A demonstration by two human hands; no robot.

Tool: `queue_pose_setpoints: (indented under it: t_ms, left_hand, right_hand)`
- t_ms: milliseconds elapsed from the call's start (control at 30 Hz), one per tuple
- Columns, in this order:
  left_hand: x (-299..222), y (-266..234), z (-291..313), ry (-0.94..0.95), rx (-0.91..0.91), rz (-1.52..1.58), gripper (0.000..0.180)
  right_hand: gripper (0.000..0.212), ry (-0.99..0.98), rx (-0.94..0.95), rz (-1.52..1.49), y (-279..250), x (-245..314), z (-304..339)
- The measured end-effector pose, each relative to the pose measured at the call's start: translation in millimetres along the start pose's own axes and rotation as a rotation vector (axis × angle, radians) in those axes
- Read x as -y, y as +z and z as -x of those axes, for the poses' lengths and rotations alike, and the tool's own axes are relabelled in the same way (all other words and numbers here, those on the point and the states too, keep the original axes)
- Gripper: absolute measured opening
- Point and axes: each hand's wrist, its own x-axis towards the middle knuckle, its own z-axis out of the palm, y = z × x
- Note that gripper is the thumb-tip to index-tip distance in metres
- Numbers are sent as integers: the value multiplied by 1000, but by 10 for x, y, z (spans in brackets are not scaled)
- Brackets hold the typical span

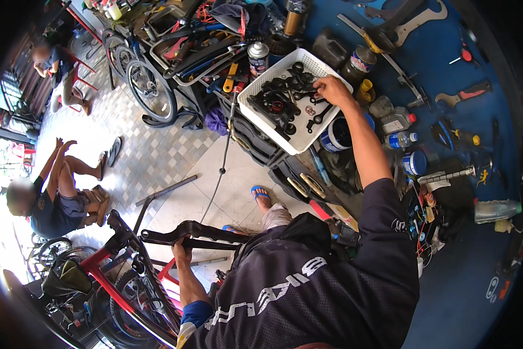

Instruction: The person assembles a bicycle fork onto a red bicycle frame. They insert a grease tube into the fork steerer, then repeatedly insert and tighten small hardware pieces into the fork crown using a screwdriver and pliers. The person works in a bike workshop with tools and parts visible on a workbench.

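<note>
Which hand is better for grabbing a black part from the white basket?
Probably the right hand: it's at the basket, by the black parts, while the left hand holds a long black piece.

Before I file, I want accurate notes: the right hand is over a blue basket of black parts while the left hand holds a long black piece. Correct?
The basket is white, not blue, as the head view shows; the right hand is over its black parts; the left hand holds the long black piece.
</note>
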Motion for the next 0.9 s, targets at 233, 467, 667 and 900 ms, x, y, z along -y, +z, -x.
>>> queue_pose_setpoints:
  t_ms: [233, 467, 667, 900]
  left_hand:
    - [-6, -99, 19, 9, -9, 36, 12]
    - [25, -73, 28, 21, 21, 23, 15]
    - [39, -122, 35, 48, -51, 36, 30]
    - [-42, -74, 81, 129, 38, 58, 28]
  right_hand:
    - [21, -13, 8, 313, 83, 182, 46]
    - [14, -32, 17, 248, 122, 130, -50]
    - [27, -226, -28, -325, 89, 373, 116]
    - [23, -252, 125, -870, 243, 2208, 1582]
